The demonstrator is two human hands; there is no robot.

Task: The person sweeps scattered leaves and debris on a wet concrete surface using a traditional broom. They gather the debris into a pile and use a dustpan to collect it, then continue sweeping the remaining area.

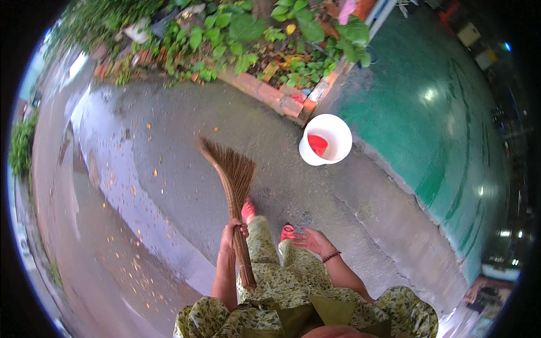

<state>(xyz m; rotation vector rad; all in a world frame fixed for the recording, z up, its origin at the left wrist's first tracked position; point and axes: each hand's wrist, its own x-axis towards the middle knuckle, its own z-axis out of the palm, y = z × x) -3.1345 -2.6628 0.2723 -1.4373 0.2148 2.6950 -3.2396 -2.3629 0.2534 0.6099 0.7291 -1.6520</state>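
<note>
My left hand (232, 232) grips the bundled handle of a brown stick broom (233, 174). Its bristles fan out over the wet grey pavement ahead and to the left of my feet. My right hand (311, 240) hangs free beside it with fingers spread, holding nothing; a dark red bracelet sits on that wrist. Below the hands are my legs in green floral trousers and my red sandals (248, 210).
A white bucket (332, 132) with a red scoop (317, 144) inside stands ahead on the right. A brick-edged plant bed (265, 90) with leafy plants lies beyond. A green painted floor (428, 124) is at right. Small fallen leaves dot the wet road (118, 225) at left.
</note>
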